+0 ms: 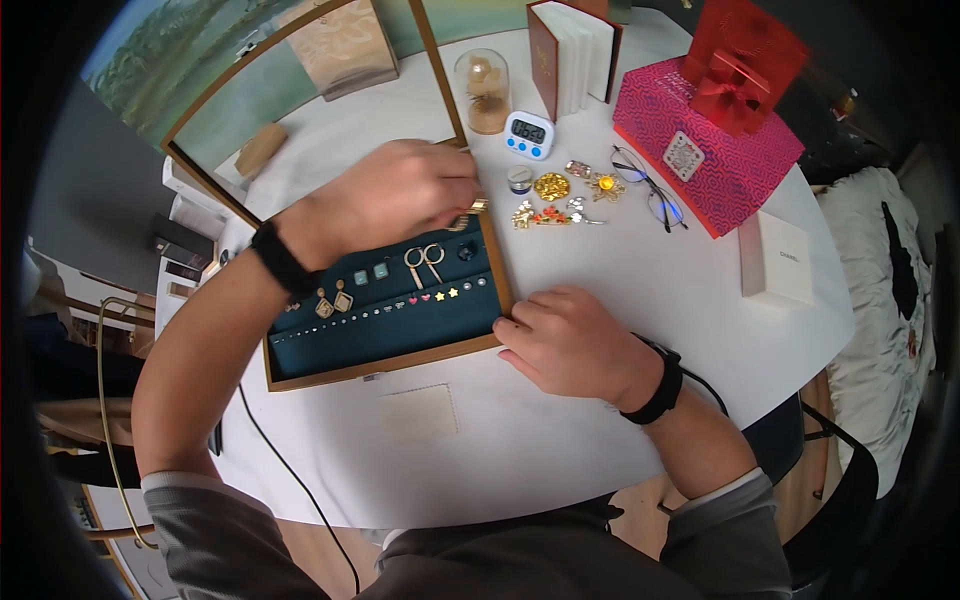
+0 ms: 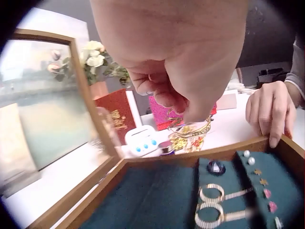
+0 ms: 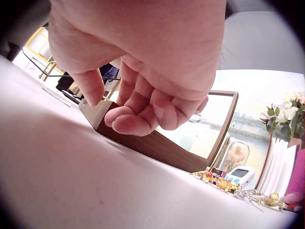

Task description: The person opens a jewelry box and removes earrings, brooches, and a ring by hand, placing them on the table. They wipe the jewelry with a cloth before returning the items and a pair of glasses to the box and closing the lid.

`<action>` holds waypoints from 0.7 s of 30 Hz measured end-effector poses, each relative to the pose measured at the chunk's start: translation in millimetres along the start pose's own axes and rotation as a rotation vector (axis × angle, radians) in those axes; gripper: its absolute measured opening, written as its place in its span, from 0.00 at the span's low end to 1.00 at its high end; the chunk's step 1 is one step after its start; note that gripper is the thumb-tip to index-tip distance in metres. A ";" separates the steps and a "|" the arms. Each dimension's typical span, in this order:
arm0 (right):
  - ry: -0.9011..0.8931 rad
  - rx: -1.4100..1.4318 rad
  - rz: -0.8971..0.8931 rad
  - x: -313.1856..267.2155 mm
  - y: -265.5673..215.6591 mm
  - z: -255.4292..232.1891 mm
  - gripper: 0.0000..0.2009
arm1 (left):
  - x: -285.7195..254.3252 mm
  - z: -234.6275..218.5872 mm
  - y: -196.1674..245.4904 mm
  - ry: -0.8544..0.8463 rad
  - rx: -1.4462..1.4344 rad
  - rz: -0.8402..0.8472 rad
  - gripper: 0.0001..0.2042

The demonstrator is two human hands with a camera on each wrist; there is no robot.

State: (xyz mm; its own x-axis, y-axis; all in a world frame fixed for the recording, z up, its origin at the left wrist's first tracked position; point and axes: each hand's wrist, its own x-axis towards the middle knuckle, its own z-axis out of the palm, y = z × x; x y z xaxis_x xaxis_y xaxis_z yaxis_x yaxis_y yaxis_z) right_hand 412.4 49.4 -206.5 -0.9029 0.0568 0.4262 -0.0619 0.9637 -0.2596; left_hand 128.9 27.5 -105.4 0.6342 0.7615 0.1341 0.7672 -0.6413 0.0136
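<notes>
A wooden jewellery box point(image 1: 386, 372) lined in dark teal stands with its glass lid point(image 1: 440, 75) raised. Over its back right part, my left hand point(image 1: 395, 195) pinches a gold bangle point(image 2: 202, 129), seen between thumb and fingers in the left wrist view. At the box's front right corner rests my right hand point(image 1: 570, 345), thumb and fingers against the wooden edge. Inside lie hoop drop earrings point(image 2: 209, 214), a dark blue round piece point(image 2: 216, 167), square studs, diamond-shaped earrings point(image 1: 343, 298) and a row of small studs.
Right of the box lie gold and red brooches point(image 1: 552, 187), a small round jar point(image 1: 520, 180) and glasses point(image 1: 655, 190). Behind stand a timer point(image 1: 529, 135), a glass dome point(image 1: 483, 92) and a book point(image 1: 572, 60). A pink bag point(image 1: 700, 130) and white box point(image 1: 775, 260) are farther right.
</notes>
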 end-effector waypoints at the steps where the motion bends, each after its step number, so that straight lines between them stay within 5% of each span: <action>1: -0.003 -0.005 -0.004 -0.4 0.8 1.5 0.07 | 19.7 11.9 -0.3 0.048 0.047 0.102 0.08; 9: -0.055 -0.016 0.033 -3.4 -0.7 1.4 0.04 | 147.8 65.6 29.4 -0.026 0.250 0.351 0.04; 14: -0.065 -0.026 0.009 -4.6 0.3 4.3 0.12 | 175.7 85.4 31.2 -0.073 0.269 0.388 0.04; 21: 0.022 -0.036 -0.011 -4.5 0.5 8.9 0.05 | 178.9 99.0 21.2 -0.113 0.298 0.403 0.03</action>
State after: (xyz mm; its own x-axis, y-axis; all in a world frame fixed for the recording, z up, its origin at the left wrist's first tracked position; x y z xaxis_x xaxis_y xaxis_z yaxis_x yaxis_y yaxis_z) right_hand 412.6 47.3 -216.2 -0.8925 0.0517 0.4480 -0.0558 0.9731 -0.2235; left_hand 268.1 159.4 -179.2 0.8789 0.4755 -0.0378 0.4436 -0.8438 -0.3021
